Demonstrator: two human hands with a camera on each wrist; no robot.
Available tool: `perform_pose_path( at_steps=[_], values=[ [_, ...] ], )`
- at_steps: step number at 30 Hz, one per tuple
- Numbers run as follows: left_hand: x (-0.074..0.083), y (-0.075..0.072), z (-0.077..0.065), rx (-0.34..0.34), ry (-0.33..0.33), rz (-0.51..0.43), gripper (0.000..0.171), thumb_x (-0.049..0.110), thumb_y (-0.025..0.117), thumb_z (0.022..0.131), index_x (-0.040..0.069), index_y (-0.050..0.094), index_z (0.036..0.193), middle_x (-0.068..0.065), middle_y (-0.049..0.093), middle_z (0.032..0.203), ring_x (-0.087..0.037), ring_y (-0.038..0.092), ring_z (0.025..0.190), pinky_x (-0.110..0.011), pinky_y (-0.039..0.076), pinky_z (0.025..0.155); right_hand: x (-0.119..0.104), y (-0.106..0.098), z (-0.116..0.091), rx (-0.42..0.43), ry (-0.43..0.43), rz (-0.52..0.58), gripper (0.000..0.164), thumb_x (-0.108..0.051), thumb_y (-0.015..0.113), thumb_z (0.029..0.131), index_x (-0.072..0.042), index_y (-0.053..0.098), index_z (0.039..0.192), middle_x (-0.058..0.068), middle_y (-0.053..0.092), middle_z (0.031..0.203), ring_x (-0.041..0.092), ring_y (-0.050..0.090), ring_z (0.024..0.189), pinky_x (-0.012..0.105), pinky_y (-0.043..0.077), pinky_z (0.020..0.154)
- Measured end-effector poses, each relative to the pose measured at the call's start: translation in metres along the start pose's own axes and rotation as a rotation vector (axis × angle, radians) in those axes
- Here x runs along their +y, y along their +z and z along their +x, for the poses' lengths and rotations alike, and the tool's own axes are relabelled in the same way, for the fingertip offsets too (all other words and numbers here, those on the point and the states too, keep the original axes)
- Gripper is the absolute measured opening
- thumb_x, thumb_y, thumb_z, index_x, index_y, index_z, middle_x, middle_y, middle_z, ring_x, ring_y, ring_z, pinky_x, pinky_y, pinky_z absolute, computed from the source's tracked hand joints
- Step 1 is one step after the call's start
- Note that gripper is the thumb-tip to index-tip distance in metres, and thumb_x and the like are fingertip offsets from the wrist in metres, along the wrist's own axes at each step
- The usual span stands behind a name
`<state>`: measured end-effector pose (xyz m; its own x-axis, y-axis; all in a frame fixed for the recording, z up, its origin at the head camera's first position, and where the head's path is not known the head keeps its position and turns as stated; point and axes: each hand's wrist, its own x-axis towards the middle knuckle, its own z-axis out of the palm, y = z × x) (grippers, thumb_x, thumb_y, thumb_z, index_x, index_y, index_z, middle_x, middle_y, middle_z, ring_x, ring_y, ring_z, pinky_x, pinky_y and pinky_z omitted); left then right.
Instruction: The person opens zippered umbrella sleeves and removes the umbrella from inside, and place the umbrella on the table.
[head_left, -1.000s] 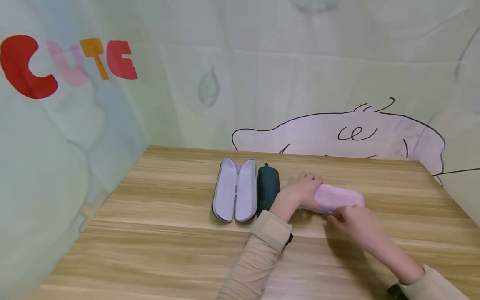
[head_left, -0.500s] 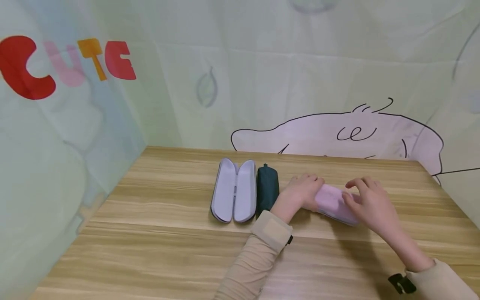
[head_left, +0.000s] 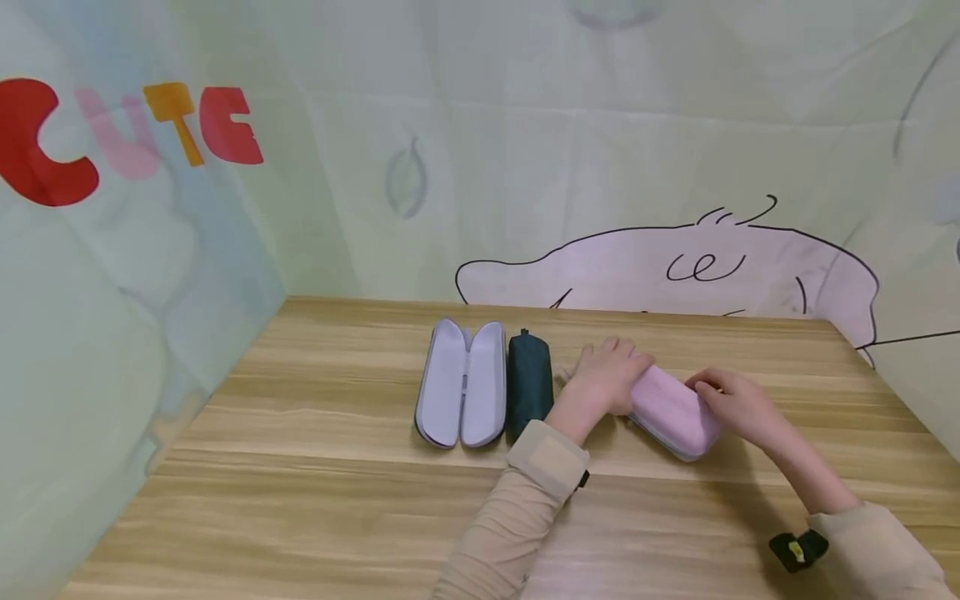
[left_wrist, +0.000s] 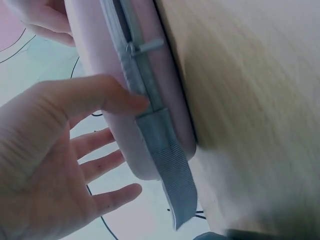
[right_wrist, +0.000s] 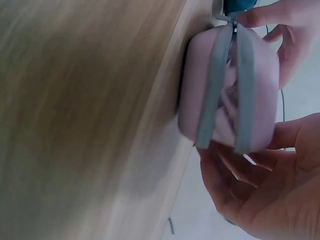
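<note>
A pink zippered case lies on the table at the right, angled toward me. Its grey zipper is parted at the near end, and folded pink material shows in the gap. The zipper pull sits near the far end, above a grey fabric tab. My left hand holds the far left end, its thumb on the zipper band and its fingers behind the case. My right hand grips the right end, fingers curled round its edge in the right wrist view.
Left of my left hand lies a dark teal pouch. Beside it stands an opened hard glasses case with pale lining. The wooden table meets a printed cloth backdrop behind and at the left.
My right hand has moved from the case's front edge, up over its top, to its right end. The case has turned, its right end swinging toward me. My left hand keeps its hold.
</note>
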<state>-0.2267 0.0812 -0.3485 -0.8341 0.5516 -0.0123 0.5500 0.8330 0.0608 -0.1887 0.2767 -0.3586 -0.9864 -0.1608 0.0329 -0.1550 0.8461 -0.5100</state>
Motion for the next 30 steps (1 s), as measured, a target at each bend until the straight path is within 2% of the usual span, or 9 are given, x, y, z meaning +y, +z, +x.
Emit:
perform_pose_path(
  at_steps=[4,7,9,13,18,23,25,27,30],
  values=[
    [0.001,0.002,0.004,0.024,-0.002,-0.004,0.063,0.023,0.071,0.086,0.038,0.045,0.141,0.006,0.041,0.147,-0.016,0.033,0.139,-0.043,0.035,0.110,0.007,-0.001,0.001,-0.072,0.030,0.109,0.032,-0.013,0.044,0.100,0.008,0.062,0.114,0.023,0.066,0.105,0.020,0.059,0.087,0.028,0.046,0.068],
    [0.003,0.004,0.008,0.043,-0.007,-0.001,0.061,0.021,0.069,0.087,0.041,0.046,0.139,0.006,0.042,0.146,-0.015,0.035,0.136,-0.041,0.038,0.106,0.009,-0.001,0.000,-0.142,0.081,0.215,0.035,-0.012,0.042,0.101,0.012,0.056,0.120,0.018,0.064,0.101,0.009,0.054,0.078,0.026,0.047,0.063],
    [0.004,0.005,0.010,0.053,-0.017,0.003,0.061,0.020,0.069,0.087,0.043,0.047,0.138,0.006,0.043,0.144,-0.015,0.037,0.133,-0.039,0.040,0.103,0.009,0.000,-0.002,-0.188,0.118,0.276,0.037,-0.012,0.040,0.101,0.014,0.050,0.125,0.017,0.062,0.102,0.007,0.053,0.076,0.027,0.048,0.063],
    [0.006,0.006,0.015,0.067,-0.042,0.004,0.061,0.019,0.069,0.087,0.044,0.047,0.139,0.006,0.044,0.144,-0.015,0.040,0.130,-0.039,0.041,0.099,0.008,0.001,-0.004,-0.236,0.134,0.358,0.039,-0.009,0.035,0.101,0.018,0.042,0.128,0.021,0.062,0.105,0.007,0.056,0.080,0.028,0.053,0.066],
    [0.010,0.008,0.021,0.088,-0.093,0.036,0.062,0.019,0.068,0.087,0.043,0.045,0.140,0.005,0.047,0.142,-0.016,0.043,0.128,-0.041,0.043,0.097,0.007,0.004,-0.005,-0.259,0.141,0.398,0.039,-0.006,0.034,0.100,0.019,0.037,0.130,0.021,0.063,0.104,0.007,0.060,0.078,0.030,0.055,0.066],
    [0.015,0.008,0.020,0.114,-0.177,0.087,0.047,0.021,0.061,0.093,0.039,0.050,0.135,0.004,0.054,0.131,-0.015,0.052,0.117,-0.037,0.048,0.091,0.008,0.006,-0.006,-0.278,0.125,0.420,0.040,-0.004,0.037,0.099,0.019,0.034,0.132,0.030,0.061,0.110,0.011,0.064,0.079,0.033,0.056,0.067],
    [0.021,0.007,0.018,0.120,-0.201,0.099,0.038,0.023,0.055,0.097,0.038,0.053,0.132,0.004,0.056,0.127,-0.014,0.055,0.112,-0.035,0.049,0.088,0.009,0.005,-0.006,-0.282,0.119,0.426,0.041,-0.003,0.038,0.099,0.020,0.034,0.132,0.033,0.059,0.111,0.014,0.065,0.080,0.034,0.057,0.068],
    [0.029,0.004,0.015,0.121,-0.219,0.100,0.036,0.027,0.052,0.098,0.038,0.054,0.132,0.002,0.057,0.126,-0.015,0.056,0.109,-0.033,0.049,0.086,0.009,0.005,-0.006,-0.281,0.114,0.423,0.041,-0.002,0.038,0.097,0.020,0.033,0.132,0.034,0.058,0.111,0.016,0.066,0.081,0.036,0.057,0.068],
    [0.044,0.000,0.013,0.134,-0.276,0.100,0.034,0.040,0.050,0.097,0.034,0.055,0.131,-0.001,0.057,0.124,-0.016,0.057,0.105,-0.028,0.050,0.077,0.009,0.004,-0.005,-0.278,0.106,0.420,0.041,-0.001,0.039,0.097,0.020,0.034,0.131,0.035,0.057,0.111,0.019,0.066,0.083,0.037,0.058,0.069]
  ],
)
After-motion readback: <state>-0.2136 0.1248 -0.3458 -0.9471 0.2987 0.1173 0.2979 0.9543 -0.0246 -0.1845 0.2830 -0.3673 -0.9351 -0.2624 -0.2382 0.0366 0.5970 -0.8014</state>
